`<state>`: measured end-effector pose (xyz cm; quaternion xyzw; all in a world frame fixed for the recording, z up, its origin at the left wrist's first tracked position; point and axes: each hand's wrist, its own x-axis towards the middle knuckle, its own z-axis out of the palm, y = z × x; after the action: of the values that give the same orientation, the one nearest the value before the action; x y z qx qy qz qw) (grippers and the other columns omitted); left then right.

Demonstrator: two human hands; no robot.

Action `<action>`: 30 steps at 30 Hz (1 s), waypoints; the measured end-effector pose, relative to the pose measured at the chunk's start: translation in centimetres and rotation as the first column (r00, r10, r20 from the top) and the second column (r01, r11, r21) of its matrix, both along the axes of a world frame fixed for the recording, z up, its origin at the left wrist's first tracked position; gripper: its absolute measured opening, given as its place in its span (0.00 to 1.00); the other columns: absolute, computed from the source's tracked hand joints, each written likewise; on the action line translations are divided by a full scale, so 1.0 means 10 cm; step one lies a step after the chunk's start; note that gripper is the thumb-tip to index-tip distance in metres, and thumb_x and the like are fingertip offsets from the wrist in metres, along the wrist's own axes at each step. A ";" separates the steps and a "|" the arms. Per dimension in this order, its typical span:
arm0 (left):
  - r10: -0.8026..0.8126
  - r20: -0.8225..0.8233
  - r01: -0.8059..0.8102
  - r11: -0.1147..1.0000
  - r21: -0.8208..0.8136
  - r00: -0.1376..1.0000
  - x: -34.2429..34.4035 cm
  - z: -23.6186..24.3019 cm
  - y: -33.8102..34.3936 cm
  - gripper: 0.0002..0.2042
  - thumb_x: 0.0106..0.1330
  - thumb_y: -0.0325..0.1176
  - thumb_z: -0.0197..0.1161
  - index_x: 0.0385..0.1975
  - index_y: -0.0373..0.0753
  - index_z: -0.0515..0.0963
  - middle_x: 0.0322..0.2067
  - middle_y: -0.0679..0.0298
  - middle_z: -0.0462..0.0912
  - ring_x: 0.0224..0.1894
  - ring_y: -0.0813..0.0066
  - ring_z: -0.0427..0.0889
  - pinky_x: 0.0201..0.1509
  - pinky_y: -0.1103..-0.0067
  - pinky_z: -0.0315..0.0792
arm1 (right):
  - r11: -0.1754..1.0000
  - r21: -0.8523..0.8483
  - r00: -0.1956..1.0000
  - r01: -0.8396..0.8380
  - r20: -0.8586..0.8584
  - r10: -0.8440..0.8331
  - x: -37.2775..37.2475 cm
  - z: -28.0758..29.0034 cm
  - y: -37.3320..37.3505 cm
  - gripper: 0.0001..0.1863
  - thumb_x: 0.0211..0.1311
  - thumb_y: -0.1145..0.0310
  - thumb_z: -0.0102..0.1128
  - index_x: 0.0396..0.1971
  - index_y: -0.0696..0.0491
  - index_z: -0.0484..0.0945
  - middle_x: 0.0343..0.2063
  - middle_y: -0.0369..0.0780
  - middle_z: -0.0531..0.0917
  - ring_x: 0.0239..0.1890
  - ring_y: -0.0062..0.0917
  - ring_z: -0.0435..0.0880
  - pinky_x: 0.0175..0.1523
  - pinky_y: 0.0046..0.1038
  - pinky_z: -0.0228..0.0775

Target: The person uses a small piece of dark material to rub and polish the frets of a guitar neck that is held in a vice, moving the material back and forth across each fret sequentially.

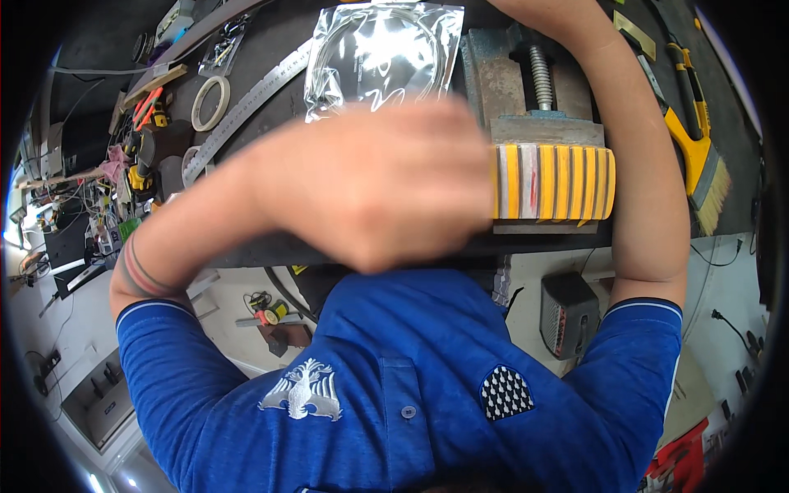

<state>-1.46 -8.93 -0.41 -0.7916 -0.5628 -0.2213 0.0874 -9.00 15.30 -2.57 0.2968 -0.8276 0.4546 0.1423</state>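
Note:
A bench vise (512, 74) with a threaded screw holds a row of several yellow and grey slats (575, 181), one with a red mark, between its metal jaws. My left hand (378, 181) is smeared by motion over the left end of the slats; its fingers are too blurred to tell what they hold, or whether they touch. My right forearm runs up past the vise's right side, and only the near part of my right hand (526, 10) shows at the top edge, fingers out of frame. A clear plastic bag (382, 49) with a coiled item lies left of the vise.
A steel ruler (246, 111), tape roll (209, 103), yellow-black power tool (142, 164) and loose clutter lie on the dark bench (271, 246) to the left. A yellow brush (705, 197) and other tools lie right. A dark boxy object (567, 316) stands below the bench edge.

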 end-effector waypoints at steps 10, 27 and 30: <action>0.210 -0.118 -0.220 0.972 -0.081 0.971 -0.30 0.18 -0.18 0.26 0.40 0.31 0.70 0.43 0.23 0.86 0.44 0.48 0.86 0.48 0.49 0.88 0.52 0.59 0.85 | 0.998 -0.027 0.993 -0.055 -0.104 0.052 -0.14 -0.14 -0.11 0.08 0.72 0.72 0.67 0.37 0.63 0.84 0.27 0.42 0.87 0.31 0.22 0.83 0.40 0.28 0.76; 0.029 0.016 -0.029 1.000 0.002 0.999 0.12 -0.06 -0.18 0.14 0.51 0.33 0.70 0.33 0.30 0.84 0.37 0.54 0.82 0.44 0.53 0.88 0.53 0.59 0.86 | 0.997 0.078 0.994 -0.022 -0.104 0.030 -0.05 -0.07 -0.04 0.08 0.72 0.72 0.67 0.38 0.63 0.85 0.28 0.43 0.88 0.31 0.23 0.84 0.40 0.29 0.77; -0.020 -0.093 0.032 0.990 0.135 0.995 -0.20 -0.18 -0.06 0.13 0.49 0.33 0.70 0.32 0.30 0.84 0.37 0.56 0.81 0.44 0.53 0.87 0.53 0.58 0.85 | 0.999 0.020 0.999 -0.029 -0.029 0.030 0.02 -0.01 -0.05 0.08 0.72 0.72 0.66 0.38 0.63 0.85 0.28 0.42 0.88 0.32 0.23 0.84 0.41 0.29 0.77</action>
<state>-3.45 -9.53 -2.23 -0.8003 -0.5314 -0.2238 0.1643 -8.81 14.83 -2.69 0.3169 -0.8254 0.4441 0.1449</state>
